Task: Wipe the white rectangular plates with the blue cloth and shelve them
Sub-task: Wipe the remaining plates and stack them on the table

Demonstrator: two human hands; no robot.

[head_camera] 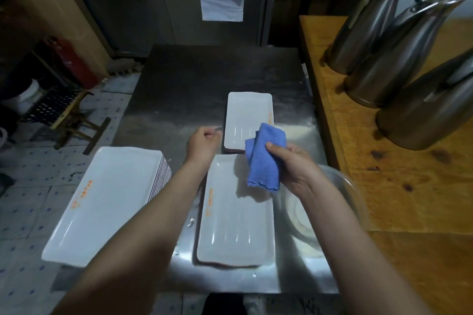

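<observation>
Head view: right hand (294, 163), grip clamped on the folded blue cloth (263, 158), hovers above the near plate (235, 222) on the counter (192, 79), likely poised to wipe. Left hand (204, 143) is beyond that plate's far-left corner, fingers curled, holding nothing.

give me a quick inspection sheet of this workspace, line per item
surface: stainless steel table, streaky
job's things: tall stack of white rectangular plates left; near white plate and far white plate centre; blue cloth
clutter: clear bowl by the right edge
grippers: right hand grips the blue cloth above the near white plate; left hand curled, holding nothing
cables: nothing seen
surroundings: wooden counter with three steel jugs; red cylinder; steel cabinet
</observation>
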